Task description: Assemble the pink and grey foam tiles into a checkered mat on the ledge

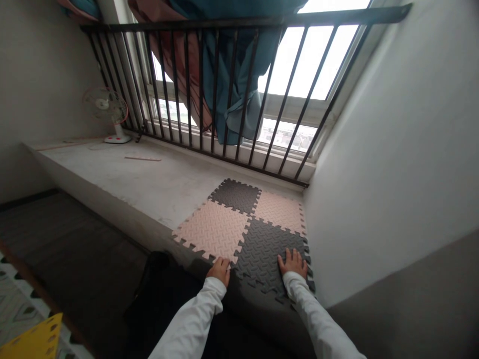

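Four-square interlocking foam mat tiles lie on a pale window ledge (149,182) against the right wall. My left hand (220,271) is at the front corner of the near pink foam tile (213,227), its fingers curled over the edge and its thumb partly hidden. Flat on the near dark grey foam tile (262,247), my right hand (295,264) has its fingers spread. Behind these are another dark grey tile (235,194) and a second pink tile (280,210). The jagged front edges overhang or meet the ledge's front edge.
A dark metal railing (194,144) runs along the window, with pink and teal curtains (232,75) behind it. A small fan (116,132) stands at the ledge's far left, and a thin strip (142,158) lies nearby. A yellow piece (35,339) is at lower left.
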`<move>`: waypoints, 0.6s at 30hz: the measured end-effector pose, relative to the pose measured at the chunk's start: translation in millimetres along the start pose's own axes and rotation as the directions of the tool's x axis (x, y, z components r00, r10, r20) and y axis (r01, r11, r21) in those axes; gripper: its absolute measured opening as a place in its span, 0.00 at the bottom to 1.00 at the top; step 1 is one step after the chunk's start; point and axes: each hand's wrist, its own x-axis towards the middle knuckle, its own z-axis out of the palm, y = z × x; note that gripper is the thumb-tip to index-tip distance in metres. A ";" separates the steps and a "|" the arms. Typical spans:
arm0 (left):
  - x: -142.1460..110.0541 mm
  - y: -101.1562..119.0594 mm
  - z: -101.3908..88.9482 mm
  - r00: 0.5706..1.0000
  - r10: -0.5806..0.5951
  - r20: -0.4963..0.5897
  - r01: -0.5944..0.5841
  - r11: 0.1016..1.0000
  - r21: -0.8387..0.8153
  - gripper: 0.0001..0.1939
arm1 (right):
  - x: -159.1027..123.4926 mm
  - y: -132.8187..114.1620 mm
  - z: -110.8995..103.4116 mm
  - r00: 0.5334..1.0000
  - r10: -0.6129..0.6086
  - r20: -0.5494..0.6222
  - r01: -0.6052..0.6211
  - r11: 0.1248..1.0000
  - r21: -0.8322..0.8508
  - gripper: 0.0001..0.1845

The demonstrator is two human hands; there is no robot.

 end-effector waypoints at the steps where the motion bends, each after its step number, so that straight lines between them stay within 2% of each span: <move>1: 0.2 1.1 -0.7 1.000 -0.008 0.013 0.008 1.000 0.007 0.16 | -0.2 0.1 -0.6 1.000 0.001 0.005 -0.001 1.000 0.001 0.28; 4: 0.1 3.0 -0.8 1.000 -0.004 0.029 0.002 0.998 0.068 0.16 | -0.1 0.3 -0.8 1.000 0.009 0.017 -0.009 1.000 0.004 0.29; 6: -0.9 3.5 1.7 1.000 0.009 -0.001 -0.009 0.991 0.131 0.17 | 0.6 0.4 0.4 1.000 0.008 0.020 -0.009 1.000 0.008 0.29; 10: -4.0 3.9 11.9 0.991 0.049 -0.127 -0.021 0.977 0.214 0.14 | 1.8 1.0 4.0 1.000 -0.002 -0.002 0.002 1.000 0.011 0.29; 13: -2.8 3.9 15.6 0.960 0.092 -0.263 -0.035 0.976 0.215 0.12 | 1.6 1.4 4.1 1.000 -0.007 -0.017 0.008 1.000 0.022 0.29; 16: 8.1 6.8 4.0 0.907 0.046 -0.419 -0.023 0.998 0.060 0.12 | 0.6 1.4 1.5 1.000 -0.002 -0.002 0.002 0.999 0.034 0.29; 18: 21.5 10.8 -15.8 0.852 -0.116 -0.510 0.027 0.984 -0.179 0.10 | 0.0 1.3 0.0 1.000 0.001 0.007 -0.001 0.999 0.038 0.28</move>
